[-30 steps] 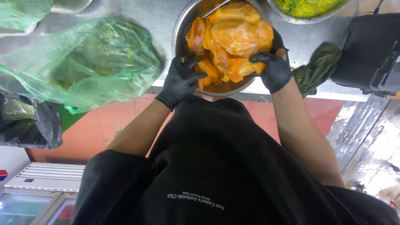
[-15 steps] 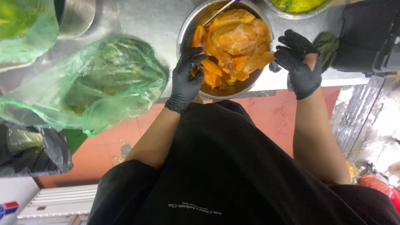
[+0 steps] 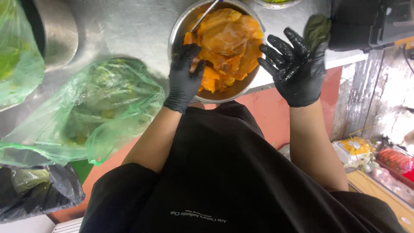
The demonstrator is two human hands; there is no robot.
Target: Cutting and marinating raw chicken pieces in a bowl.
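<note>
A steel counter point(image 3: 129, 30) carries a green plastic bag point(image 3: 86, 108) at the person's left and a metal bowl point(image 3: 181, 26) of orange marinated meat point(image 3: 226, 43) at its near edge. The left hand point(image 3: 184, 75), in a black glove, reaches forward with the forearm straight, fingers curled over the bowl's near rim onto the meat. The right hand point(image 3: 293, 64), also gloved, is raised beside the bowl, fingers spread wide, holding nothing.

Around me on the steel counter point(image 3: 129, 30)

A green plastic bag point(image 3: 86, 112) of greens beside me, a black bag point(image 3: 39, 194) below it, a metal pot point(image 3: 56, 30), a dark green cloth point(image 3: 318, 29) and a black box point(image 3: 366, 21).
</note>
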